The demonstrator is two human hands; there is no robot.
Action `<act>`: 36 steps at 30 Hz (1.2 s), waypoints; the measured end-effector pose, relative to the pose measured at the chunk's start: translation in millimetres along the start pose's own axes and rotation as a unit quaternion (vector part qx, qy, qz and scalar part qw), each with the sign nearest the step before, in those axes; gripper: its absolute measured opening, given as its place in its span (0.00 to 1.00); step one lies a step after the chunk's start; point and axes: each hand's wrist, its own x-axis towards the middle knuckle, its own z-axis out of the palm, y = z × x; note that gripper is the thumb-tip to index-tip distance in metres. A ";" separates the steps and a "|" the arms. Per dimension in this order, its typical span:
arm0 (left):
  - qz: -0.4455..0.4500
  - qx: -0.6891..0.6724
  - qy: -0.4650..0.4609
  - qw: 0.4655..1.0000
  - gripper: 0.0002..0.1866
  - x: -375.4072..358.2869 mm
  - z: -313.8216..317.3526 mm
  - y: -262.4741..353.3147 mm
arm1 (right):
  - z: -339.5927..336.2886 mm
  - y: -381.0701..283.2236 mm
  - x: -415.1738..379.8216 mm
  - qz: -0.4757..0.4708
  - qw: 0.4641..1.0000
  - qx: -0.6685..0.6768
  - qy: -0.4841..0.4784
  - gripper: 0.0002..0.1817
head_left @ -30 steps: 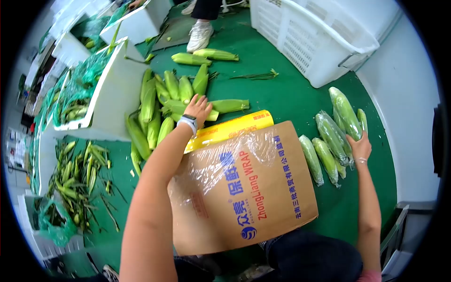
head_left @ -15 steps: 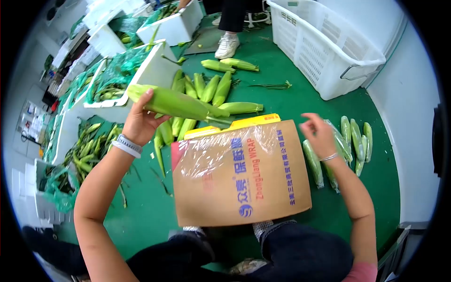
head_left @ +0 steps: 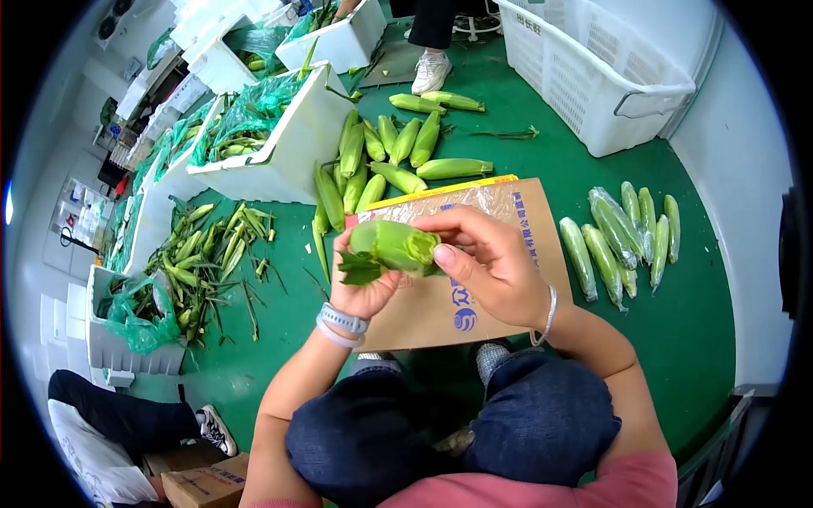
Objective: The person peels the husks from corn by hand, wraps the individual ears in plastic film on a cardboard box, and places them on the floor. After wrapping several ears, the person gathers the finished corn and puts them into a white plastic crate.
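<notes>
An ear of corn in its green husk (head_left: 391,241) is held up in front of me, its cut stalk end facing my right side. My left hand (head_left: 366,292) is closed round it from the left, with a loose husk leaf hanging by the fingers. At the stalk end, the fingers and thumb of my right hand (head_left: 495,269) close on the corn. Beneath both hands lies a cardboard cling wrap carton (head_left: 406,326), its clear film (head_left: 491,201) and yellow edge (head_left: 449,186) showing at the far side.
Husked-in corn ears (head_left: 398,140) lie beyond the carton. Film-wrapped ears (head_left: 614,222) rest at right. White foam boxes (head_left: 309,127) and a husk pile (head_left: 203,254) are at left. A white plastic crate (head_left: 584,85) stands back right. Other people's legs (head_left: 434,25) show behind and lower left.
The corn has come down and nearer, over the carton, and turned so its stalk end shows. My right hand has moved left from beside the carton and taken hold of that end.
</notes>
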 end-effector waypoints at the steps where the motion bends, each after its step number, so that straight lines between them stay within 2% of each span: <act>1: 0.002 -0.004 0.002 1.000 0.24 -0.1 -1.1 -3.3 | 3.0 -0.3 -0.3 0.004 1.000 0.000 -0.003 0.14; 4: 0.094 0.139 0.097 0.981 0.22 -2.8 2.9 -9.6 | 6.7 -8.9 1.1 0.042 0.999 -0.023 -0.004 0.11; 6: 0.069 0.098 0.097 0.988 0.26 -8.3 1.6 -2.8 | 8.9 -13.6 1.7 0.145 0.986 -0.043 -0.066 0.13; 7: 0.040 0.059 0.094 0.993 0.29 -12.1 1.9 -0.2 | 11.6 -14.3 2.9 0.150 0.985 -0.038 -0.071 0.13; 8: 0.059 0.061 0.069 0.994 0.28 -14.8 2.5 0.6 | 14.4 -15.1 3.7 0.116 0.987 -0.080 -0.074 0.11; 10: 0.090 0.050 0.098 0.990 0.27 -21.1 0.2 6.3 | 22.5 -19.4 3.8 0.033 0.977 -0.202 -0.067 0.08; 11: 0.116 0.044 0.117 0.985 0.27 -24.7 1.6 9.5 | 24.9 -20.0 2.7 0.033 0.977 -0.196 -0.073 0.08; 13: 0.132 0.085 0.129 0.979 0.26 -36.3 11.2 14.6 | 28.7 -21.7 -0.7 -0.009 0.956 -0.274 -0.108 0.09; 15: 0.114 0.075 0.072 0.988 0.26 -47.7 14.0 23.6 | 37.6 -21.4 -3.7 -0.027 0.955 -0.260 -0.137 0.09; 17: 0.135 0.115 0.092 0.980 0.25 -57.8 14.1 28.4 | 46.0 -22.1 -6.4 -0.044 0.955 -0.243 -0.167 0.10; 19: 0.210 0.103 0.147 0.961 0.25 -65.8 19.4 27.3 | 52.5 -23.1 -5.2 -0.025 0.932 -0.276 -0.234 0.12; 20: 0.221 0.104 0.137 0.960 0.26 -69.9 21.0 28.8 | 55.5 -25.8 -4.5 -0.007 0.922 -0.295 -0.252 0.11; 25: 0.245 0.099 0.070 0.962 0.28 -70.4 13.7 38.3 | 66.1 -9.5 -7.6 -0.037 0.936 -0.239 -0.254 0.08; 27: 0.102 0.080 0.017 0.991 0.32 -63.9 23.9 33.0 | 63.2 -5.8 -7.4 -0.053 0.939 -0.239 -0.242 0.07; 28: 0.096 0.081 0.111 0.986 0.35 -61.5 35.2 19.0 | 60.6 -4.1 -8.1 -0.068 0.933 -0.283 -0.212 0.07; 31: 0.003 0.219 0.160 0.962 0.31 -45.1 41.1 7.9 | 51.8 5.2 -10.5 -0.079 0.916 -0.349 -0.182 0.06; 32: -0.030 0.215 0.154 0.964 0.24 -37.0 37.8 4.1 | 50.9 9.2 -12.3 -0.088 0.921 -0.327 -0.192 0.06; 33: -0.037 0.206 0.156 0.965 0.24 -30.5 35.1 1.3 | 50.7 13.6 -14.1 -0.095 0.926 -0.303 -0.203 0.05; 35: -0.135 0.058 0.107 0.983 0.16 -24.5 36.4 -7.4 | 48.1 21.3 -17.9 -0.097 0.938 -0.275 -0.188 0.05; 36: -0.128 0.024 0.093 0.987 0.17 -26.6 48.8 -15.3 | 45.3 23.4 -19.5 -0.024 0.969 -0.184 -0.163 0.06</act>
